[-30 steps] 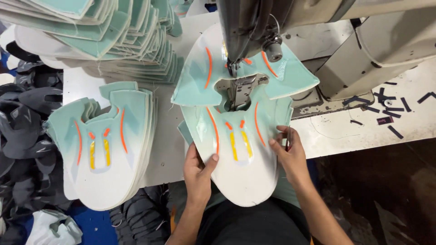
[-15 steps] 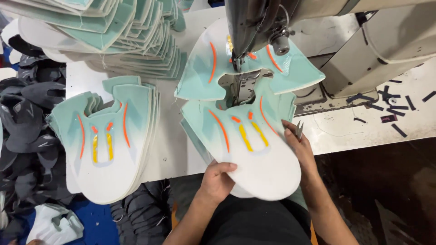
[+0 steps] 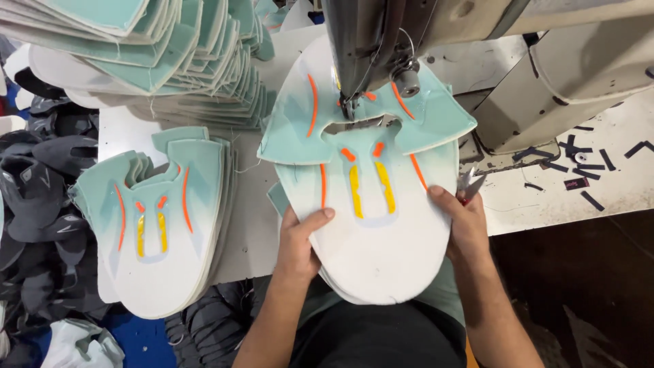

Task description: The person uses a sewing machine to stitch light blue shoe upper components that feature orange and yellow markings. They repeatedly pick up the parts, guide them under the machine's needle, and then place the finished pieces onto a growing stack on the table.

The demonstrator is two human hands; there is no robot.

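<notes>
My left hand [image 3: 298, 240] and right hand [image 3: 465, 219] grip the white-and-mint shoe panel [image 3: 381, 232], fingers closed on its edges, under the sewing machine [image 3: 371, 48].

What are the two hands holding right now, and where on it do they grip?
Both hold the white and mint shoe-upper piece by its side edges: left hand on its left edge, right hand on its right, which also holds small snips.

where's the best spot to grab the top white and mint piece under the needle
Probably by the piece's two long side edges, coming from the near, rounded white end. It lies flat with its far mint end pinned under the sewing machine, so only the sides are free; the left hand and right hand hold it there.
</notes>
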